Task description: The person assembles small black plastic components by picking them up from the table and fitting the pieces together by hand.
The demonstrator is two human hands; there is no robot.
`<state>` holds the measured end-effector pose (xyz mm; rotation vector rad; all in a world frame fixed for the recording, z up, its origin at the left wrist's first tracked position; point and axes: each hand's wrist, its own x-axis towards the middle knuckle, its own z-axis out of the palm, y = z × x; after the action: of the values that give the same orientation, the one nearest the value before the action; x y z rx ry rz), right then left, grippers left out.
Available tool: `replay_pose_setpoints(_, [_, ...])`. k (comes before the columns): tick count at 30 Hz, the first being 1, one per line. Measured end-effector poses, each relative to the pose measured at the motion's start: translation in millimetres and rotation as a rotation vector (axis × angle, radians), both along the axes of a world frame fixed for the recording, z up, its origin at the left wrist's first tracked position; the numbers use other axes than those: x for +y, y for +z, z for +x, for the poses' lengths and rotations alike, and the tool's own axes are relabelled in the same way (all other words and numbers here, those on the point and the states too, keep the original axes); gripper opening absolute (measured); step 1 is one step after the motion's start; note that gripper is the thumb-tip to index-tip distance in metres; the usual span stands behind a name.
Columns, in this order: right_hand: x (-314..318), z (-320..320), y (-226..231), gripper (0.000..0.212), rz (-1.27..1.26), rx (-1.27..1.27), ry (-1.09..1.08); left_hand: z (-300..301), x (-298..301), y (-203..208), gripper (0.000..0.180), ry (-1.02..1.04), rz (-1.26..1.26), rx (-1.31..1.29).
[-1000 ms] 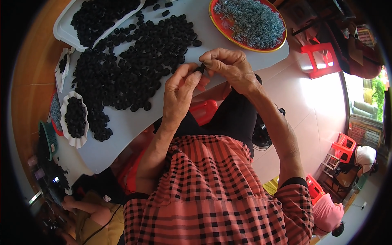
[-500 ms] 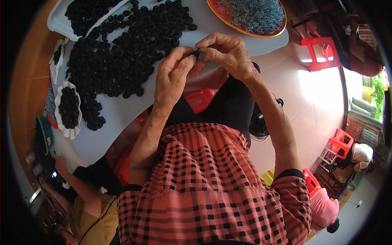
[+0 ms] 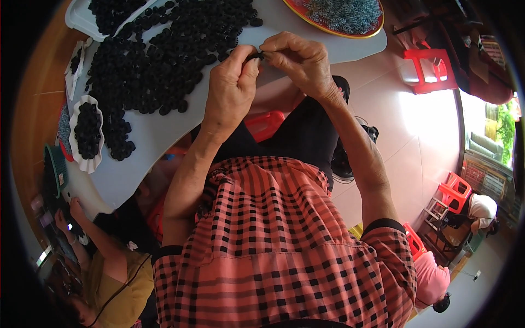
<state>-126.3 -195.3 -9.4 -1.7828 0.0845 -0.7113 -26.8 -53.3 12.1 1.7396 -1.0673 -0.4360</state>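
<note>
Over the near edge of the table, my left hand (image 3: pixel 229 90) pinches a small black piece (image 3: pixel 255 56) between thumb and fingertips. My right hand (image 3: pixel 303 63) comes in from the other side, thumb and forefinger closed at the end of the same piece. The fingers cover most of it, so its exact shape cannot be made out. To the left of my hands spreads a large heap of small black round parts (image 3: pixel 147 76); some look ring-like. Farther off to the right, a red plate with a gold rim (image 3: pixel 306 22) holds a mound of small silvery metal springs (image 3: pixel 344 16).
A white scalloped dish (image 3: pixel 87 164) of black parts stands at the table's left, near a green basket (image 3: pixel 57 169). At the far left is a white tray (image 3: pixel 79 22). Another person's forearm (image 3: pixel 101 235) reaches in at lower left. A red stool (image 3: pixel 429 71) stands right.
The view has tilted slightly, so table and hands sit higher in the picture. My fingers have shifted a little on the black piece; both hands stay together on it.
</note>
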Motion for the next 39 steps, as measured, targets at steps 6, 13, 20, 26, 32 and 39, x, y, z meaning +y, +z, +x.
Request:
replay_pose_setpoints(6, [0.2, -0.4, 0.8, 0.014, 0.163, 0.107, 0.088, 3.8, 2.6, 3.9, 0.017, -0.023, -0.047, 0.321])
replay_pose_setpoints(13, [6.7, 0.5, -3.9, 0.015, 0.137, 0.087, 0.019, -0.5, 0.4, -0.3, 0.018, -0.019, -0.100, 0.331])
replay_pose_setpoints(20, [7.8, 0.3, -7.3, 0.012, -0.104, -0.028, -0.217, -7.6, -6.6, -4.0, 0.021, 0.096, -0.060, 0.058])
replay_pose_setpoints(26, [-5.1, -2.6, 10.2, 0.016, 0.150, 0.125, 0.125, 9.4, 1.3, -8.1, 0.016, -0.068, -0.072, 0.206])
replay_pose_setpoints(32, [-17.0, -0.5, 15.5, 0.019, 0.095, 0.234, 0.209, 10.2, 1.1, -5.2, 0.017, -0.086, -0.050, 0.219])
replay_pose_setpoints(39, [-19.8, 0.4, 19.6, 0.015, 0.035, 0.303, 0.209, 10.9, -0.3, -7.0, 0.016, -0.096, -0.045, 0.216])
